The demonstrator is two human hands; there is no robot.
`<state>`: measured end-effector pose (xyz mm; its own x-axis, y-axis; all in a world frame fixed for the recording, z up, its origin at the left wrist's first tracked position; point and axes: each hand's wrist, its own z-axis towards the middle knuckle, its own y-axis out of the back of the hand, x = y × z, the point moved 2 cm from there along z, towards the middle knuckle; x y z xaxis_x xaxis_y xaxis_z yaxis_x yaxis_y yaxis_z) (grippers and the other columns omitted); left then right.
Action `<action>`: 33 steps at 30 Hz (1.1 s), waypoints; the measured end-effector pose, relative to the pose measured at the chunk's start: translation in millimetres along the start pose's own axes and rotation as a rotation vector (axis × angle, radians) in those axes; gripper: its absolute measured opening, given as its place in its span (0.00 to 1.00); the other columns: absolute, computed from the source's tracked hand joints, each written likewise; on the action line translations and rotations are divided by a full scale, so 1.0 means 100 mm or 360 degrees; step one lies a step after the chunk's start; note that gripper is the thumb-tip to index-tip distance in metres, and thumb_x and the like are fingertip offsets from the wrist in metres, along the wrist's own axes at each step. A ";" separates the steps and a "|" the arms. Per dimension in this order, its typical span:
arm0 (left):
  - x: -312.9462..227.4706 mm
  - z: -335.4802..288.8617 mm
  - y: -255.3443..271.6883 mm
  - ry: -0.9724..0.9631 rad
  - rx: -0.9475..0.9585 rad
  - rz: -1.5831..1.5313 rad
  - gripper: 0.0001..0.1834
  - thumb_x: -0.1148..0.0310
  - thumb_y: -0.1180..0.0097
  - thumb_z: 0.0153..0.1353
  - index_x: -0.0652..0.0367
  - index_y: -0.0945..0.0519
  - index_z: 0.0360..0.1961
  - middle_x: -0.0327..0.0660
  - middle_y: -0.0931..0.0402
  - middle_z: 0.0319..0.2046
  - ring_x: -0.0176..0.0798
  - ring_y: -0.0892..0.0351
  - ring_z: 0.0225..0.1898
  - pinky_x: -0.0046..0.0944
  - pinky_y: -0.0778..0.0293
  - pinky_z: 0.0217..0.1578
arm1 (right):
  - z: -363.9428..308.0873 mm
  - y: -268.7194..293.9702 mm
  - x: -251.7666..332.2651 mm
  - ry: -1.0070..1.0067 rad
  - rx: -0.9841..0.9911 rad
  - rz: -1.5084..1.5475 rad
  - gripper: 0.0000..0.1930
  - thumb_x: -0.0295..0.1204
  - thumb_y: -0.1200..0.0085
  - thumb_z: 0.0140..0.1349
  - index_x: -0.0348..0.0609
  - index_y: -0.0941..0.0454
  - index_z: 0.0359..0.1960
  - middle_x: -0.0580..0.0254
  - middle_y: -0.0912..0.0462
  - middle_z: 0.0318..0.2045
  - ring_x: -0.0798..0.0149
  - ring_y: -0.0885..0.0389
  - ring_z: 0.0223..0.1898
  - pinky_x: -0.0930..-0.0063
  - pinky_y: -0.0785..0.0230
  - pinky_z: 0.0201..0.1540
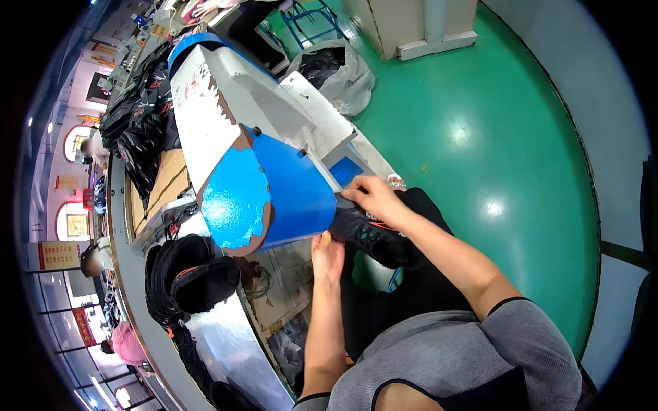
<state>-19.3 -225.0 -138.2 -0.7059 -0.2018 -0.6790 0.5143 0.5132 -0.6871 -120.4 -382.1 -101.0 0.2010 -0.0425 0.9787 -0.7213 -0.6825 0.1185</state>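
Note:
A black shoe upper with red trim and a dark fuzzy lining lies above my lap, one end against the machine. My right hand is closed on its upper edge, thumb and fingers pinching the black material. Lower down, my left hand has its fingers bent at the upper's near end, right below the machine head; part of them is hidden there. The machine has a blue cover with worn, peeling paint and a white body. Its working point is out of sight behind the cover.
On the metal table at left sits a stack of black shoe uppers. More black pieces lie on the bench beyond. A plastic bag of dark material stands on the green floor. Other people work in the background.

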 end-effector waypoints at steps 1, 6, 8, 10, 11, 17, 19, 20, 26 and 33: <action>0.06 -0.04 0.02 0.0003 0.0029 0.0007 0.33 0.61 0.39 0.57 0.62 0.37 0.61 0.41 0.35 0.60 0.42 0.37 0.62 0.46 0.43 0.64 | -0.01 -0.03 0.01 0.0061 -0.0055 -0.0044 0.14 0.35 0.43 0.59 0.33 0.25 0.27 0.61 0.27 0.16 0.72 0.32 0.23 0.72 0.38 0.27; -0.09 -0.40 0.26 0.0125 -0.0015 0.0084 0.31 0.60 0.40 0.58 0.61 0.34 0.59 0.40 0.33 0.58 0.41 0.34 0.59 0.44 0.40 0.62 | -0.37 -0.33 -0.17 -0.0112 0.0299 0.0440 0.13 0.34 0.45 0.62 0.39 0.27 0.24 0.75 0.31 0.21 0.78 0.37 0.26 0.79 0.42 0.28; -0.22 -0.57 0.34 0.0202 -0.0160 0.0260 0.25 0.61 0.42 0.60 0.59 0.32 0.56 0.38 0.30 0.53 0.40 0.32 0.56 0.42 0.38 0.59 | -0.61 -0.42 -0.30 -0.0365 0.0338 0.0758 0.13 0.35 0.44 0.61 0.37 0.24 0.27 0.70 0.28 0.21 0.76 0.34 0.24 0.76 0.42 0.27; -0.37 -0.76 0.14 0.0299 -0.0412 0.0531 0.19 0.63 0.44 0.62 0.57 0.29 0.52 0.37 0.28 0.47 0.38 0.29 0.51 0.39 0.35 0.55 | -0.78 -0.35 -0.47 -0.0763 0.0183 0.1215 0.11 0.35 0.45 0.63 0.40 0.22 0.31 0.68 0.23 0.27 0.75 0.27 0.29 0.78 0.34 0.31; -0.44 -0.84 -0.23 0.0122 -0.0613 0.0824 0.11 0.65 0.48 0.65 0.56 0.27 0.46 0.34 0.28 0.41 0.35 0.29 0.45 0.36 0.33 0.48 | -0.84 -0.20 -0.48 -0.0786 0.0098 0.1368 0.11 0.35 0.47 0.64 0.39 0.23 0.34 0.66 0.22 0.29 0.73 0.25 0.31 0.76 0.31 0.34; -0.43 -1.56 -1.09 -0.0715 0.0124 0.2514 0.26 0.61 0.34 0.51 0.60 0.27 0.49 0.41 0.24 0.36 0.42 0.26 0.44 0.40 0.33 0.46 | -1.09 0.61 -0.58 -0.0821 -0.0353 0.1837 0.14 0.36 0.56 0.69 0.38 0.27 0.45 0.57 0.20 0.42 0.60 0.20 0.41 0.61 0.26 0.47; -0.14 -1.58 -1.13 -0.0632 0.0191 0.2771 0.31 0.59 0.31 0.46 0.64 0.27 0.48 0.49 0.25 0.40 0.52 0.29 0.46 0.45 0.35 0.49 | -1.13 0.63 -0.51 -0.0862 -0.0400 0.1988 0.14 0.37 0.56 0.69 0.38 0.28 0.46 0.56 0.21 0.44 0.59 0.20 0.42 0.59 0.27 0.49; 0.01 -1.58 -1.04 -0.0510 0.0035 0.2811 0.31 0.57 0.30 0.44 0.68 0.25 0.44 0.51 0.27 0.44 0.55 0.32 0.50 0.46 0.36 0.50 | -1.13 0.59 -0.44 -0.0900 -0.0397 0.2098 0.15 0.37 0.56 0.69 0.38 0.28 0.46 0.55 0.21 0.45 0.58 0.20 0.43 0.58 0.27 0.50; -0.02 -1.38 -0.60 -0.0531 -0.0024 0.2585 0.20 0.67 0.28 0.42 0.64 0.25 0.32 0.45 0.30 0.38 0.49 0.34 0.45 0.42 0.36 0.46 | -0.97 0.59 -0.58 -0.0411 -0.0475 0.1336 0.15 0.30 0.52 0.65 0.38 0.31 0.52 0.53 0.24 0.47 0.55 0.25 0.50 0.62 0.29 0.52; -0.73 -1.07 -0.53 -0.0564 0.0278 0.2545 0.15 0.72 0.31 0.40 0.62 0.25 0.29 0.43 0.30 0.46 0.49 0.37 0.52 0.45 0.41 0.54 | -0.69 0.21 0.27 0.0940 0.0875 -0.0561 0.17 0.37 0.44 0.58 0.44 0.23 0.48 0.53 0.22 0.46 0.58 0.30 0.54 0.64 0.36 0.55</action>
<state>-47.2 -148.0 -24.4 0.6888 0.2259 -0.6888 0.6291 0.2860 0.7228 -175.5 -347.1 -60.8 -0.1339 0.5173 0.8452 -0.2300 -0.8459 0.4813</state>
